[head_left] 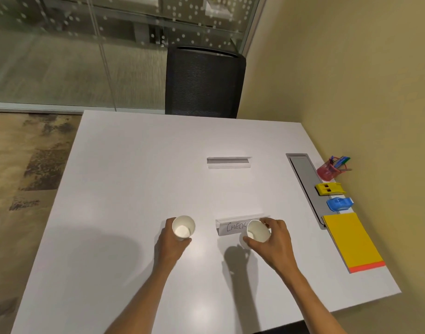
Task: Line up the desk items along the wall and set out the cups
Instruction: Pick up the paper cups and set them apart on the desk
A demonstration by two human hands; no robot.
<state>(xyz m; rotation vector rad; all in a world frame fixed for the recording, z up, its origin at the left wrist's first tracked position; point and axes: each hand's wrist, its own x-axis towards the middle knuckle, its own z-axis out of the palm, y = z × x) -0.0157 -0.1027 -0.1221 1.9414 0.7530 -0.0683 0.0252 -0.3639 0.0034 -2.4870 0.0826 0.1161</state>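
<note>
Along the wall-side edge of the white table stand a pen cup, yellow stapler, blue tape dispenser and yellow pad; the left half lies bare. Left hand wraps an upright left cup. Right hand clasps a tilted right cup, just before the name card. A second card holder sits mid-table, well apart.
</note>
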